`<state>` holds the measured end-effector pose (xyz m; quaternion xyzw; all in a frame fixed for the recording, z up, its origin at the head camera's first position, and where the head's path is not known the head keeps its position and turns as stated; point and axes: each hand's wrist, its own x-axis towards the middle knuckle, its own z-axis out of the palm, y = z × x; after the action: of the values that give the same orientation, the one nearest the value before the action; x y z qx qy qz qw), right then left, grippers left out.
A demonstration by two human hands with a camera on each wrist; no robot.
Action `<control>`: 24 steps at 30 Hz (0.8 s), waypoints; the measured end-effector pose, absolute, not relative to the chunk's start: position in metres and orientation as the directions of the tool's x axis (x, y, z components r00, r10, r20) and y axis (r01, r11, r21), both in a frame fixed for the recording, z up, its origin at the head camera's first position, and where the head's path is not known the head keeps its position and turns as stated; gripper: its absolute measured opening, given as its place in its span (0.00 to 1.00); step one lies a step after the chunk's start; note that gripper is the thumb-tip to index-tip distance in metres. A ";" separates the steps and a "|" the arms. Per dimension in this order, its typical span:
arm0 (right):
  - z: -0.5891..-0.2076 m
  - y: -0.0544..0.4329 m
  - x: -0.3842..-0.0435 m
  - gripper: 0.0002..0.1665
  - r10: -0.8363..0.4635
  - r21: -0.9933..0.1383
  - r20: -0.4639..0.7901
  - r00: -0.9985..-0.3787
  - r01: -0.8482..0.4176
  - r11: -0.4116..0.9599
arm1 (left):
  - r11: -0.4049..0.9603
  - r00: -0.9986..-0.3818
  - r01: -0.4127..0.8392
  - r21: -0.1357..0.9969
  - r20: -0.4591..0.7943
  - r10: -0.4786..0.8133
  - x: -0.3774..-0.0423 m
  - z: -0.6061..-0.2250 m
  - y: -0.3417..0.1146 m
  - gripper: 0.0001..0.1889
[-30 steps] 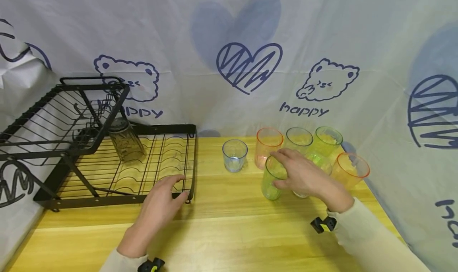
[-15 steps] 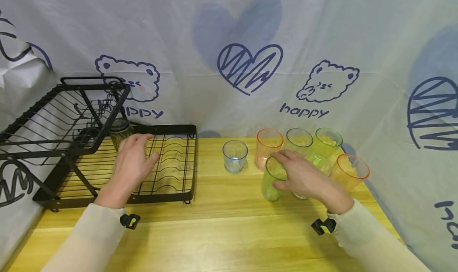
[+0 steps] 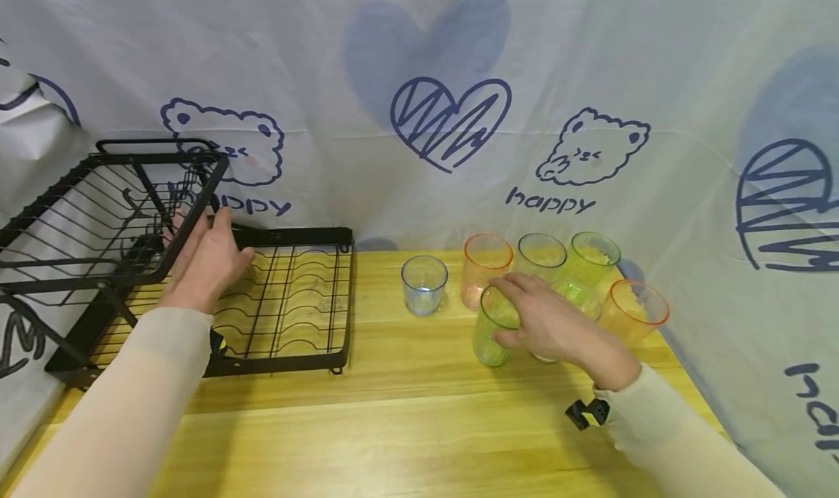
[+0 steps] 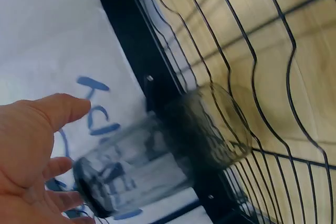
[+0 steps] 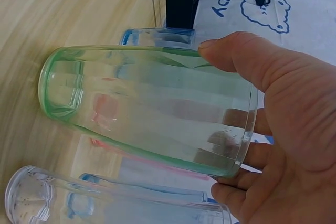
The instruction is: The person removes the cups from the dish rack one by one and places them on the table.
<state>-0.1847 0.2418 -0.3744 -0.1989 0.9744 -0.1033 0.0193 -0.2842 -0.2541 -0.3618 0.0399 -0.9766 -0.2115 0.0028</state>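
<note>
A clear grey-tinted glass [image 4: 131, 166] leans upside down in the black dish rack [image 3: 288, 363]. My left hand [image 3: 199, 265] reaches under the rack's upper tier beside this glass. In the left wrist view the thumb stands apart from it, with the fingers spread near its base end; in the head view the hand hides most of it. My right hand [image 3: 557, 319] holds a green-tinted glass [image 5: 147, 108] near its rim, thumb on one side and fingers on the other. That glass [image 3: 488, 341] stands upright on the wooden table.
A short blue-rimmed glass [image 3: 423, 294] stands between rack and right hand. Behind and right of the held glass are a red-rimmed glass [image 3: 481, 283], a dark-rimmed glass [image 3: 542, 254], a yellow-green glass [image 3: 595, 261] and an orange glass [image 3: 629, 319]. A printed cloth [image 3: 360, 192] hangs behind.
My left hand has moved left and away from me, from the rack's front right corner to the leaning glass under the upper tier. The right hand has stayed at the green glass.
</note>
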 end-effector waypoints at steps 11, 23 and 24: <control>-0.374 0.241 -0.184 0.52 -0.392 -0.211 0.002 -0.920 -0.384 0.899 | 0.936 -0.995 -0.104 0.336 -0.032 -0.099 -0.301 -0.365 -0.267 0.49; -0.378 0.241 -0.183 0.52 -0.386 -0.213 0.020 -0.922 -0.381 0.900 | 0.936 -0.997 -0.073 0.343 -0.009 -0.074 -0.293 -0.369 -0.266 0.43; -0.378 0.241 -0.183 0.51 -0.386 -0.213 0.022 -0.922 -0.381 0.900 | 0.933 -0.997 -0.066 0.353 0.004 -0.072 -0.291 -0.369 -0.266 0.42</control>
<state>-0.1829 0.2409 -0.3781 -0.1967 0.9745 -0.1073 0.0105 -0.2910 -0.2658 -0.3689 0.0351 -0.9831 -0.1794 0.0084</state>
